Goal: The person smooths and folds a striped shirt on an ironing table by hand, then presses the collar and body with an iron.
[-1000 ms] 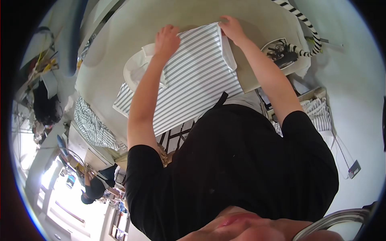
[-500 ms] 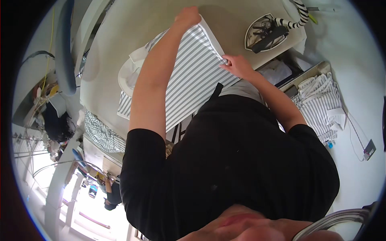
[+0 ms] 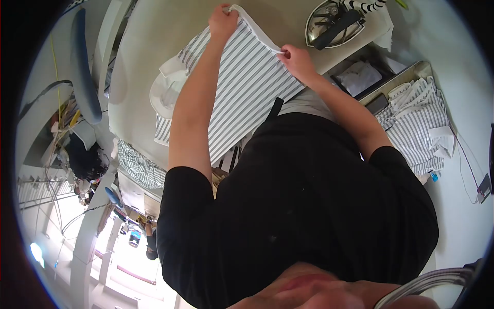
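A white shirt with dark stripes (image 3: 247,87) is spread across the pale padded ironing table (image 3: 136,56), its white collar (image 3: 163,98) toward the left. One end of the shirt's white-banded edge is pinched in my left hand (image 3: 224,23), far out over the table. My right hand (image 3: 297,63), closer to my body, grips the other end of that band. Between both hands the band is stretched nearly straight. To the right of my right hand, an iron (image 3: 334,26) with a black handle rests on the table.
Below the table's right edge, an open drawer (image 3: 363,77) holds white cloth. Several folded striped garments (image 3: 414,126) are piled at the right. More patterned cloth (image 3: 139,165) hangs by the left edge. A blue padded arm (image 3: 84,67) stands farther left. Another person (image 3: 151,242) is in the distance.
Both hands keep hold of the band. My left hand appears slightly more to the left and my right hand higher; the whole view has shifted a little, the iron standing higher in it.
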### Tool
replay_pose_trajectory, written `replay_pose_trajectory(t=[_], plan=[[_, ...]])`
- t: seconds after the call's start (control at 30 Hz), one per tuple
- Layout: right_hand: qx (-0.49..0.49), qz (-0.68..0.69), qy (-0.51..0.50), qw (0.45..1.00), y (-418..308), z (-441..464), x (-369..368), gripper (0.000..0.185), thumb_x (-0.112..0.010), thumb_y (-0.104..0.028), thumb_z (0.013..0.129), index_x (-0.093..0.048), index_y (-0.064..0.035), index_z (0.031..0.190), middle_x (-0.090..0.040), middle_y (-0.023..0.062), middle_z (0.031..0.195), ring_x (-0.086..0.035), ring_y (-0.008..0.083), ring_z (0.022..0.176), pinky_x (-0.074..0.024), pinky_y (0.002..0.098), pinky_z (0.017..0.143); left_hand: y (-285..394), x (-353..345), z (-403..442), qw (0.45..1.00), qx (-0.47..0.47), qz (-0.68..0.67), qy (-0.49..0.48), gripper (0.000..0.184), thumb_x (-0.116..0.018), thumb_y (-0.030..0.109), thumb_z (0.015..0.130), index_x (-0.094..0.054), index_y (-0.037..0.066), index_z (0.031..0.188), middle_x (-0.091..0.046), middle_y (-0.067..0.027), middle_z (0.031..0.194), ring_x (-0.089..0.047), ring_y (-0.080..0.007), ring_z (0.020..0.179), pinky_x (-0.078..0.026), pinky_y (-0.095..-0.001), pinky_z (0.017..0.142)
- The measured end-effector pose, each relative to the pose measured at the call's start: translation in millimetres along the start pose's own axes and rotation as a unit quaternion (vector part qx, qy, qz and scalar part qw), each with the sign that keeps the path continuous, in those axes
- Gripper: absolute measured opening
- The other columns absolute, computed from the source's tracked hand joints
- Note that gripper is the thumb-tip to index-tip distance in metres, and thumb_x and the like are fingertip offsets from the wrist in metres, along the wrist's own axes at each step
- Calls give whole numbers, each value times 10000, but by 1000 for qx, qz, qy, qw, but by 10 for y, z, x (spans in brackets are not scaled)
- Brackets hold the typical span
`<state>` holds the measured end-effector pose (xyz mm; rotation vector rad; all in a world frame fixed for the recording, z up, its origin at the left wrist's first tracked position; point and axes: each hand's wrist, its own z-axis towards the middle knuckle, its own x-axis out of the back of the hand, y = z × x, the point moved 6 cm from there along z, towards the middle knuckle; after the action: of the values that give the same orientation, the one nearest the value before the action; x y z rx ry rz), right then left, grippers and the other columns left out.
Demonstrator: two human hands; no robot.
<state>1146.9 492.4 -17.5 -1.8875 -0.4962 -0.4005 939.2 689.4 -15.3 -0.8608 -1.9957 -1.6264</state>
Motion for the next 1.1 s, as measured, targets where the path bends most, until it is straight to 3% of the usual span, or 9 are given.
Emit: replay_pose_trajectory(t=[0.03, 0.1, 0.17, 0.33, 0.43, 0.57, 0.73, 1.0, 1.1], plan=[[-2, -4, 5, 1000, 11, 2, 11, 309, -744, -284, 925, -680, -27, 1085, -749, 156, 886, -746, 322, 822, -572, 400, 720, 216, 79, -234, 992, -96, 71, 43, 311, -667, 180, 910, -688, 88, 1207, -742, -108, 814, -712, -293, 693, -567, -399, 666], [-17, -16, 6, 1000, -14, 14, 34, 306, -735, -285, 925, -669, -36, 1091, -749, 154, 880, -740, 330, 811, -572, 415, 717, 321, -28, -734, 989, -98, 69, -84, 364, -679, 254, 905, -651, 94, 1232, -738, -125, 779, -727, -363, 743, -581, -454, 694], [-42, -39, -1, 998, -23, -2, 51, 300, -718, -287, 925, -649, -55, 1104, -748, 151, 869, -728, 347, 789, -571, 445, 710, 368, -274, -1183, 963, -124, 75, -225, 411, -707, 261, 919, -616, 93, 1284, -718, -135, 768, -719, -330, 739, -561, -443, 687], [1, -6, 24, 1000, 31, -346, 276, 310, -721, -295, 925, -646, -50, 1100, -751, 143, 860, -730, 338, 786, -576, 441, 707, 447, -580, -1456, 938, -130, 127, -295, 485, -716, 273, 922, -571, 90, 1346, -713, -153, 761, -717, -352, 730, -556, -454, 677], [17, -65, -60, 996, 51, -553, 436, 322, -736, -248, 933, -663, -19, 1147, -753, 153, 865, -744, 297, 770, -575, 384, 686, 549, -639, -1387, 928, -174, 162, -288, 423, -676, 246, 961, -600, 71, 1338, -712, -159, 757, -714, -311, 677, -562, -423, 649], [36, -66, -84, 994, 225, -547, 303, 286, -733, -240, 935, -687, -15, 1105, -749, 141, 833, -746, 278, 762, -572, 376, 679, 561, -728, -1411, 895, -14, 92, -436, 337, -617, 225, 1006, -645, 47, 1291, -709, -128, 749, -703, -222, 638, -562, -365, 620], [-114, 90, -135, 980, 287, -442, 3, 276, -725, -292, 915, -718, -36, 1019, -758, 155, 874, -734, 331, 799, -576, 429, 734, 516, -729, -1328, 900, 9, 27, -434, 300, -572, 209, 1036, -674, 36, 1259, -703, -94, 740, -679, -147, 625, -551, -313, 597], [-22, -79, -57, 995, 147, -404, 27, 226, -709, -262, 918, -714, -40, 958, -747, 147, 853, -720, 362, 809, -577, 456, 724, 447, -830, -1279, 921, -27, 16, -388, 283, -577, 207, 1032, -671, 45, 1244, -706, -91, 755, -677, -161, 624, -544, -318, 584], [143, -107, 25, 984, -155, -408, 90, 183, -709, -227, 933, -705, -55, 994, -735, 157, 852, -710, 371, 746, -562, 429, 664, 503, -818, -1250, 919, -44, 36, -390, 249, -598, 209, 1018, -654, 50, 1202, -710, -97, 765, -679, -175, 625, -543, -334, 588]])
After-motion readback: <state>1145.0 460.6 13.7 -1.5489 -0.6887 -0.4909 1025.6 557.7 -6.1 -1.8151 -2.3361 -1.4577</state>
